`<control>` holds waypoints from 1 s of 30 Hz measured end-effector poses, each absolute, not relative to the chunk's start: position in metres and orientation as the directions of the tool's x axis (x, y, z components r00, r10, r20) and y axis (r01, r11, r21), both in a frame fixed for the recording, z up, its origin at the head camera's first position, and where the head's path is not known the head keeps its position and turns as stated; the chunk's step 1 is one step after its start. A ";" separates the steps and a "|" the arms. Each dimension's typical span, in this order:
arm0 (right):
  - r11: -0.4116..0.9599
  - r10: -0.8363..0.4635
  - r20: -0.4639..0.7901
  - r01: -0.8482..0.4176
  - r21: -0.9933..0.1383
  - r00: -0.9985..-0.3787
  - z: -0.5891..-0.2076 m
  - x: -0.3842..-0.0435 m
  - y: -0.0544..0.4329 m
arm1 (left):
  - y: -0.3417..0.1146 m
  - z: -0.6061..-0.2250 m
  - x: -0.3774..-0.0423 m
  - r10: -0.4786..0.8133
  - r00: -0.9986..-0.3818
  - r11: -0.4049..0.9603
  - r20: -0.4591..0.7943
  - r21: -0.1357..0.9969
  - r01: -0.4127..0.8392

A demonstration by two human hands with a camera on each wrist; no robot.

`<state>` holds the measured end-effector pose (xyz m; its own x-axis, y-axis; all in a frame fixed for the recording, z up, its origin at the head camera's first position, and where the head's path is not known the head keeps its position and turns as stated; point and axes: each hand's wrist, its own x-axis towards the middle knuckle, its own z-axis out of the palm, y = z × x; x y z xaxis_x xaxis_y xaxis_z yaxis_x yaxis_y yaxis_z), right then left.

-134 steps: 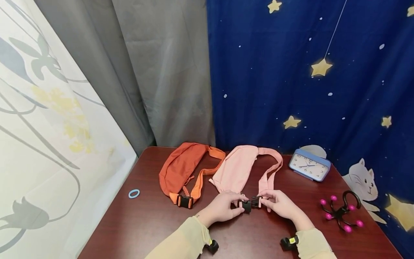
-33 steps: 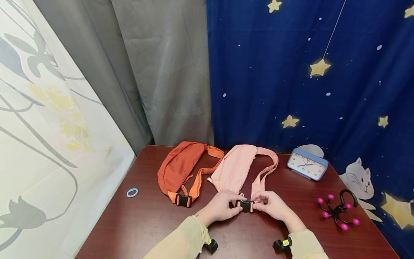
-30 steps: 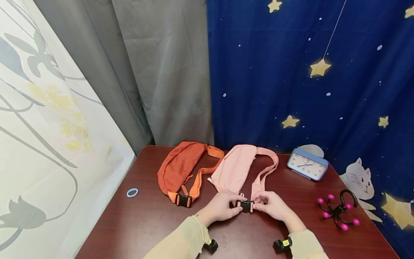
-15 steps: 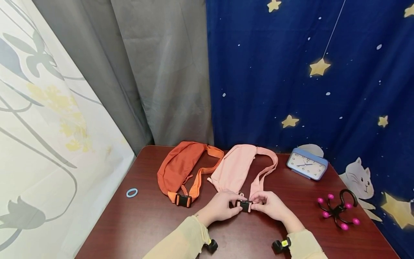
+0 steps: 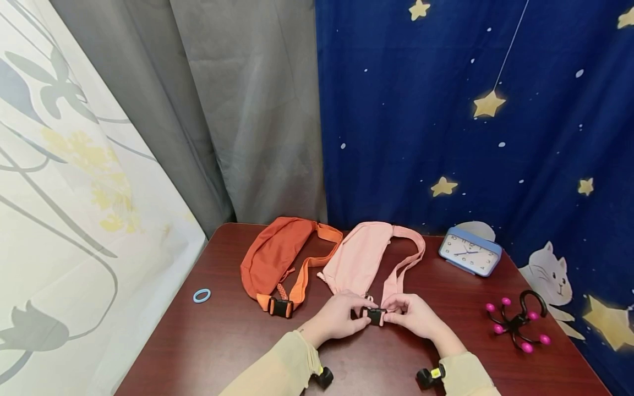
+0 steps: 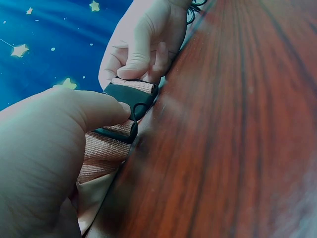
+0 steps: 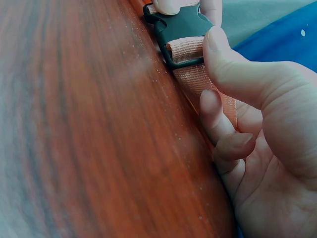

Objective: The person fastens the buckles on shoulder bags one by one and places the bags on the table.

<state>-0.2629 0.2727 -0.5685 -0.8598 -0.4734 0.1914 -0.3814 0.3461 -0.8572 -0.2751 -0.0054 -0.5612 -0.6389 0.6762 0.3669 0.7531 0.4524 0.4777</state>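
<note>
A pink waist bag (image 5: 359,258) lies at the table's back, its strap (image 5: 410,258) curving round to a black side-release buckle (image 5: 375,315) near the front. Both halves of that buckle sit joined. My left hand (image 5: 338,315) pinches the buckle's left end between thumb and fingers; in the left wrist view its thumb lies on the black plastic (image 6: 119,94). At the other end, my right hand (image 5: 415,316) pinches the buckle and webbing. The right wrist view shows the right thumb against the buckle (image 7: 183,25), with pink webbing (image 7: 193,74) running below.
Left of the pink bag lies an orange-red waist bag (image 5: 277,256) with its black buckle (image 5: 280,308) fastened. A light blue ring (image 5: 201,296) is at far left. A blue alarm clock (image 5: 470,252) and a black massager with pink knobs (image 5: 518,320) stand at right.
The buckle's two halves, apart 4.5 seconds ago, have come together as my right hand moved left. Over the last second the hands have barely moved, with the buckle tilting slightly.
</note>
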 end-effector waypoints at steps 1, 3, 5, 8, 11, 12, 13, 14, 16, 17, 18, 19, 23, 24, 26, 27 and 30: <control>0.351 -0.471 0.185 -0.376 -0.858 -0.863 -0.569 -0.263 0.273 | -0.005 -0.561 -0.275 0.676 -0.640 0.455 0.366 0.476 0.753; 0.363 -0.467 0.173 -0.366 -0.857 -0.867 -0.569 -0.263 0.272 | -0.005 -0.561 -0.274 0.675 -0.642 0.459 0.363 0.474 0.751; 0.371 -0.464 0.165 -0.360 -0.856 -0.870 -0.569 -0.263 0.272 | -0.005 -0.560 -0.273 0.675 -0.644 0.462 0.361 0.474 0.750; 0.373 -0.467 0.158 -0.356 -0.857 -0.870 -0.569 -0.262 0.272 | -0.005 -0.559 -0.272 0.674 -0.648 0.468 0.356 0.472 0.747; 0.371 -0.467 0.160 -0.357 -0.857 -0.870 -0.570 -0.262 0.273 | -0.005 -0.559 -0.272 0.674 -0.647 0.470 0.355 0.469 0.747; 0.371 -0.468 0.160 -0.357 -0.857 -0.869 -0.570 -0.263 0.273 | -0.005 -0.559 -0.272 0.674 -0.647 0.470 0.355 0.470 0.747; 0.372 -0.467 0.160 -0.358 -0.857 -0.869 -0.570 -0.263 0.273 | -0.005 -0.559 -0.272 0.674 -0.646 0.468 0.357 0.471 0.748; 0.372 -0.468 0.162 -0.360 -0.855 -0.869 -0.570 -0.263 0.273 | -0.005 -0.559 -0.272 0.674 -0.646 0.468 0.358 0.469 0.749; 0.374 -0.468 0.161 -0.360 -0.855 -0.869 -0.570 -0.263 0.273 | -0.005 -0.559 -0.272 0.673 -0.646 0.468 0.360 0.469 0.749; 0.374 -0.468 0.160 -0.359 -0.855 -0.869 -0.569 -0.262 0.273 | -0.005 -0.559 -0.272 0.673 -0.645 0.467 0.361 0.470 0.749; 0.374 -0.469 0.158 -0.358 -0.856 -0.869 -0.568 -0.262 0.273 | -0.005 -0.559 -0.272 0.672 -0.646 0.467 0.361 0.470 0.749; 0.374 -0.469 0.156 -0.355 -0.856 -0.869 -0.568 -0.262 0.273 | -0.005 -0.559 -0.272 0.672 -0.647 0.468 0.361 0.470 0.749; 0.375 -0.474 0.144 -0.347 -0.860 -0.869 -0.564 -0.260 0.272 | -0.004 -0.560 -0.273 0.671 -0.647 0.472 0.361 0.465 0.749; 0.376 -0.476 0.141 -0.346 -0.860 -0.868 -0.563 -0.259 0.271 | -0.004 -0.560 -0.273 0.672 -0.646 0.473 0.362 0.462 0.750; 0.376 -0.482 0.134 -0.343 -0.861 -0.866 -0.561 -0.259 0.271 | -0.004 -0.560 -0.273 0.674 -0.643 0.473 0.364 0.457 0.753; 0.377 -0.487 0.131 -0.343 -0.861 -0.864 -0.560 -0.259 0.271 | -0.004 -0.560 -0.273 0.675 -0.640 0.471 0.367 0.455 0.756; 0.386 -0.501 0.127 -0.352 -0.853 -0.856 -0.556 -0.258 0.271 | -0.005 -0.559 -0.273 0.680 -0.631 0.463 0.373 0.449 0.764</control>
